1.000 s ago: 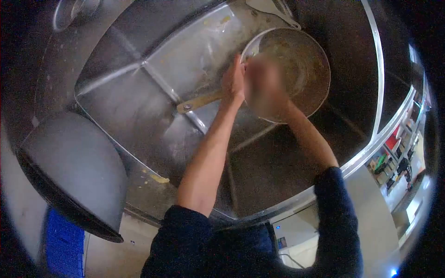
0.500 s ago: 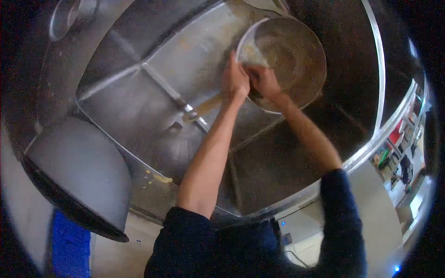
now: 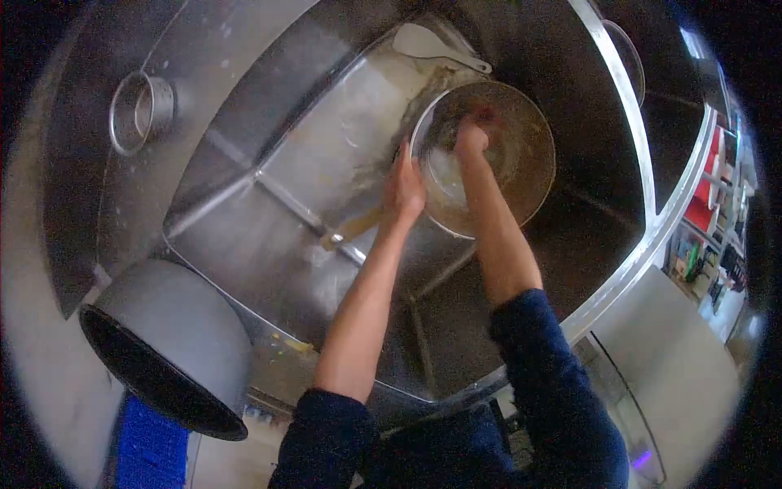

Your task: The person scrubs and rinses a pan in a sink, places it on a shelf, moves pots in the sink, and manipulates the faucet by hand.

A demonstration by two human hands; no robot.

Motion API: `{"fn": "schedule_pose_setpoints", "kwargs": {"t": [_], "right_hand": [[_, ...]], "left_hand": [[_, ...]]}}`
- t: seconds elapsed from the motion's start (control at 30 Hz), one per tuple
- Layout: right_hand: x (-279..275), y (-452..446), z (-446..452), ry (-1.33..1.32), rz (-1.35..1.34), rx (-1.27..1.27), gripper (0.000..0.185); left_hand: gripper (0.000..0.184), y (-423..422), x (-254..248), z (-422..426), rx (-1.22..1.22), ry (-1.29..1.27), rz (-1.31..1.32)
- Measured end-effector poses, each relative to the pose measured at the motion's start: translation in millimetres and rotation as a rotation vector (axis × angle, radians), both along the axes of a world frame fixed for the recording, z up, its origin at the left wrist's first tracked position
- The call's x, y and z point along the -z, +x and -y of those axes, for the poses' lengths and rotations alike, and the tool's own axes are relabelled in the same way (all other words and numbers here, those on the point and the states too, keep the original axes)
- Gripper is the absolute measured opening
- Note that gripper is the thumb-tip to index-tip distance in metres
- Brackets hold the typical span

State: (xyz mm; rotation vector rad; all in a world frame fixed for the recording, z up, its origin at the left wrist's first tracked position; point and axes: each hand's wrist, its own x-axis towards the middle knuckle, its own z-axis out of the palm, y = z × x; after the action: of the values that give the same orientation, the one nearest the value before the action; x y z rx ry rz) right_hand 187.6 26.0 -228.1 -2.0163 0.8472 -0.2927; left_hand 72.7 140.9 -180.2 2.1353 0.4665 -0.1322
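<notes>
Left hand [image 3: 406,194] closed on the left side of the pan [image 3: 521,179], at the rim, with the fingers partly out of sight beyond the edge. Right hand [image 3: 475,137] reaching down inside the pan, toward the far part of the inner surface. Fingers there bent but blurred; any grip on a cloth or pad impossible to tell.

Change noted: right hand away from its former place close beside the left hand, and now deeper in the pan. Left hand still at the rim. Judged from this: steadying on the left, work across the inner surface on the right.

Position of the pan: inside the metal sink [image 3: 261,269], open side toward the viewer. Pale patch [image 3: 446,169] within, near the left hand; nature uncertain. Yellowish handle [image 3: 350,231] extending from behind the left wrist, over the bar across the sink; join with the pan hidden.

White paddle [image 3: 419,41] beyond the pan, near the far edge. Large grey pot [image 3: 179,326] at the near left, tilted, with its dark mouth facing down and outward. Yellow scraps [image 3: 293,343] on the sink's near ledge, between pot and left forearm. Blue item [image 3: 152,452] below the pot, not identifiable.
</notes>
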Motion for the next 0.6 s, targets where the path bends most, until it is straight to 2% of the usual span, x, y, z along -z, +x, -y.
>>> {"fn": "schedule_pose_setpoints", "kwargs": {"t": [0.03, 0.07, 0.1, 0.13, 0.2, 0.23, 0.27, 0.3, 0.33, 0.37, 0.4, 0.43, 0.5, 0.57, 0.6], "right_hand": [[-1.7, 7.7, 3.3, -0.038, -0.012, 0.124, 0.020], [-2.6, 10.2, 4.9, -0.080, -0.014, 0.195, 0.021], [-4.7, 11.4, 5.1, -0.133, 0.006, 0.226, 0.022], [-5.8, 7.9, 3.0, -0.192, 0.026, 0.196, 0.023], [-8.7, -0.9, -0.4, -0.241, -0.031, -0.034, 0.025], [2.1, -5.8, -0.2, -0.273, -0.238, -0.246, 0.024], [12.7, -10.9, -0.1, -0.310, -0.408, -0.478, 0.023], [-4.9, -19.7, -12.7, -0.358, -0.359, -0.690, 0.023], [-28.0, -38.8, -28.9, -0.404, -0.308, -0.901, 0.024], [-45.1, -57.6, -34.7, -0.461, -0.242, -0.969, 0.028], [-58.3, -74.1, -37.6, -0.516, -0.172, -1.035, 0.031], [-65.5, -88.1, -30.3, -0.450, -0.220, -1.095, 0.035], [-75.8, -106.3, -12.8, -0.378, -0.268, -1.158, 0.038], [-79.6, -110.7, 2.3, -0.180, -0.551, -1.155, 0.040], [-79.3, -111.1, 5.5, -0.173, -0.547, -1.161, 0.040]], "left_hand": [[0.042, 0.8, -2.3, -0.8, 0.011, 0.004, 0.009], [0.041, -2.6, -5.4, -2.9, 0.035, -0.039, -0.094], [0.040, -5.9, -5.3, -3.5, 0.057, -0.084, -0.196], [0.040, -7.1, -3.7, -7.4, 0.058, -0.084, -0.190], [0.038, -15.6, 7.6, -18.5, 0.155, -0.490, -0.725], [0.038, -26.0, 14.1, -18.1, 0.158, -0.490, -0.724], [0.039, -38.8, 19.1, -15.5, 0.127, -0.615, -0.800], [0.041, -48.4, 28.2, -10.1, 0.099, -0.742, -0.869], [0.041, -58.6, 47.4, 0.4, 0.104, -0.746, -0.861], [0.041, -72.0, 68.3, 15.5, 0.059, -0.786, -0.768], [0.041, -77.1, 68.6, 24.1, 0.040, -0.801, -0.721], [0.040, -79.1, 63.1, 31.5, 0.022, -0.817, -0.673], [0.037, -91.1, 42.5, 41.7, -0.278, -1.154, -0.807], [0.034, -97.7, 17.7, 48.1, -0.256, -1.191, -0.785], [0.031, -103.1, 2.4, 48.3, -0.237, -1.229, -0.775]]}}
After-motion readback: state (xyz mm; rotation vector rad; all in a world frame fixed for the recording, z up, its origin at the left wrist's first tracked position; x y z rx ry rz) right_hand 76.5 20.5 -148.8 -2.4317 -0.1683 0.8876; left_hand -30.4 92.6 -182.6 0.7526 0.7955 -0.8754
